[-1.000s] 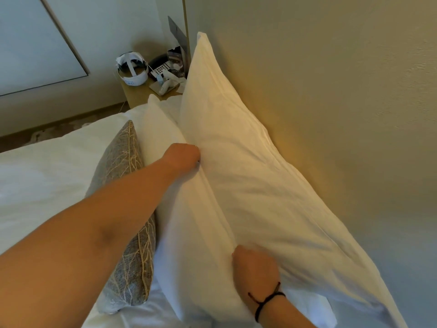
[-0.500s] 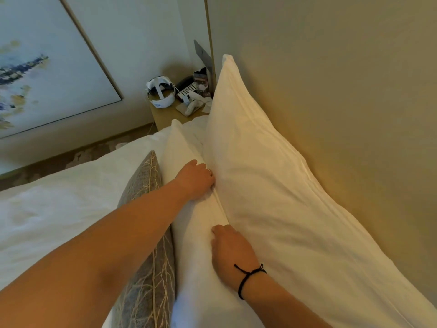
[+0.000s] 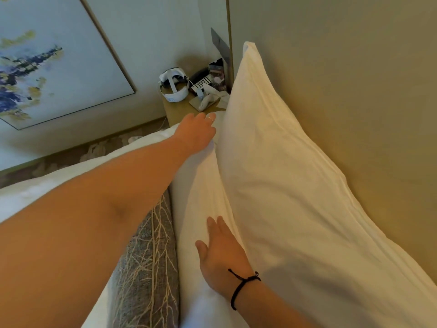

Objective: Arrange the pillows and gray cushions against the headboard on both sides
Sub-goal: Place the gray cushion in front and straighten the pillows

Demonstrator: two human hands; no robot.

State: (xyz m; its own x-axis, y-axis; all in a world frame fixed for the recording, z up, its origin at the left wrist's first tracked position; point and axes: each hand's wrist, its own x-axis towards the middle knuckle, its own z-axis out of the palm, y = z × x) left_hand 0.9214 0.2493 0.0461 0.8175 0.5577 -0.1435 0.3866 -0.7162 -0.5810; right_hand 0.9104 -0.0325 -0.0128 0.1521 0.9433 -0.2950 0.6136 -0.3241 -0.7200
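The right hand (image 3: 222,256) lies flat with its fingers (image 3: 216,227) spread and loose, palm pressed on the near part of the front white pillow (image 3: 203,190), gripping nothing; a black cord bracelet (image 3: 241,284) circles its wrist. The left hand (image 3: 197,130) reaches far along the same pillow to its top far corner, fingers extended and resting over the edge rather than clenched, a thin ring on one finger. Behind it, the back white pillow (image 3: 290,176) stands upright, leaning on the beige headboard (image 3: 354,91), its pointed far corner rising above the rest. The two pillows touch along a long seam with no gap. In front, the gray cushion (image 3: 146,268) with pale branch stitching stands against the front pillow, partly hidden under the left forearm. Left of it the white bedding (image 3: 35,188) lies open and unobstructed. Beyond the pillows' far edge is the crowded nightstand (image 3: 179,110), close to the left fingertips.
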